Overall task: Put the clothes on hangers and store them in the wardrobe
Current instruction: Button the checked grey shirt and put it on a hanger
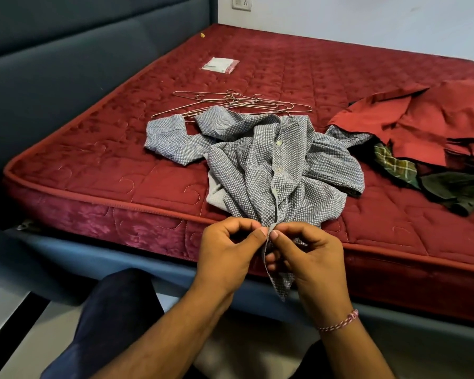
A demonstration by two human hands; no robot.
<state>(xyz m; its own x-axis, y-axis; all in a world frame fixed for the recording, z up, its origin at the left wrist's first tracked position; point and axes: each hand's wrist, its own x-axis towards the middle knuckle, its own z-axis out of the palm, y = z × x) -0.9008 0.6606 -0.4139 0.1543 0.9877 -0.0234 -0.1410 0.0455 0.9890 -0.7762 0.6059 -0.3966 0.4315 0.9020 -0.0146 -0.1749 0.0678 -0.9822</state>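
Nearest, left hand and right hand close together, thumbs and forefingers pinching the button strip at the hem of the grey checked shirt. Apparently working a button: best to keep the strip taut, go one button at a time, and avoid dragging the cloth off the mattress. Shirt body crumpled near the bed edge; just beyond and touching it, wire hangers in a loose heap. Right, well apart, a red garment over other clothes.
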